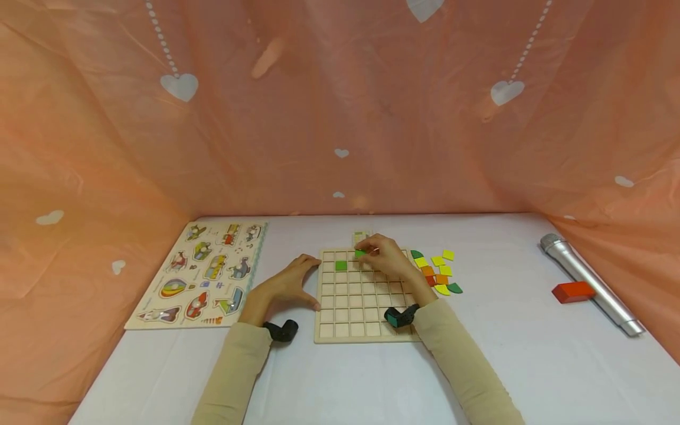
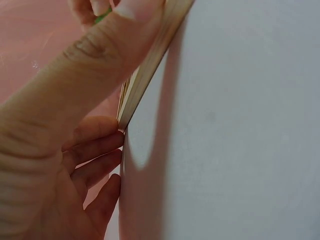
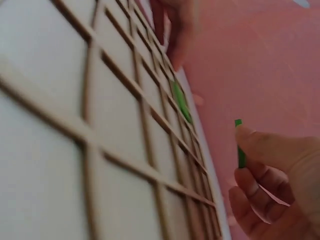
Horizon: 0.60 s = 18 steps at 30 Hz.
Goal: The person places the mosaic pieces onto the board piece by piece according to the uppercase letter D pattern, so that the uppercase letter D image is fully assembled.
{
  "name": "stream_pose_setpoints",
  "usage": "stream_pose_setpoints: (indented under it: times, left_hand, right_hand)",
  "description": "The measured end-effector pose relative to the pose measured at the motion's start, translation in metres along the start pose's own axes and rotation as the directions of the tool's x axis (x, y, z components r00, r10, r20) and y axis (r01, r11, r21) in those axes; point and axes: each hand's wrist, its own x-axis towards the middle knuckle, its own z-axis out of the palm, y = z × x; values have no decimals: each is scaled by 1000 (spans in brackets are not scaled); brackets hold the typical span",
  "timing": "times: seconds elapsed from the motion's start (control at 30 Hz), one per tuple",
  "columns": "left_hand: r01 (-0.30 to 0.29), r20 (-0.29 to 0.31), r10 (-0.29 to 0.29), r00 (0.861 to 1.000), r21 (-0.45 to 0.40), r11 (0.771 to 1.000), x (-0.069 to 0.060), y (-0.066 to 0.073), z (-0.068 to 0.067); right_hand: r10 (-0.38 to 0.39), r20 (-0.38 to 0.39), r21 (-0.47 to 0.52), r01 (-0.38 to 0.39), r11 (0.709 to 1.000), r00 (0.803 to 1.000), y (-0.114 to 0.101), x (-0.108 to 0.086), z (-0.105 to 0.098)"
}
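Note:
A square wooden grid board lies on the table, with one green square tile set in a cell near its upper left. My right hand pinches another green tile between thumb and fingers, above the board's far side. In the right wrist view this tile stands edge-on, apart from the board. My left hand rests along the board's left edge, thumb and fingers spread and touching it. The thumb lies against the wooden edge in the left wrist view.
Several yellow, orange, red and green tiles lie right of the board. A small patterned card sits behind it. A vehicle picture puzzle lies at left. Far right are a silver microphone and a red block.

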Motion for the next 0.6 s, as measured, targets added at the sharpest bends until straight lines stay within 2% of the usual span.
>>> stream_pose_setpoints:
  times: [0.17, 0.27, 0.6]
  left_hand:
    - [-11, -1, 11, 1000, 0, 1000, 0, -1, 0]
    - [-16, -2, 16, 1000, -1, 1000, -1, -1, 0]
    - [-8, 0, 8, 1000, -12, 1000, -1, -1, 0]
  right_hand:
    - [-32, 51, -53, 35, 998, 998, 4, 3, 14]
    - [-45, 51, -71, 49, 996, 998, 6, 5, 19]
    - [46, 22, -62, -45, 997, 999, 10, 5, 24]
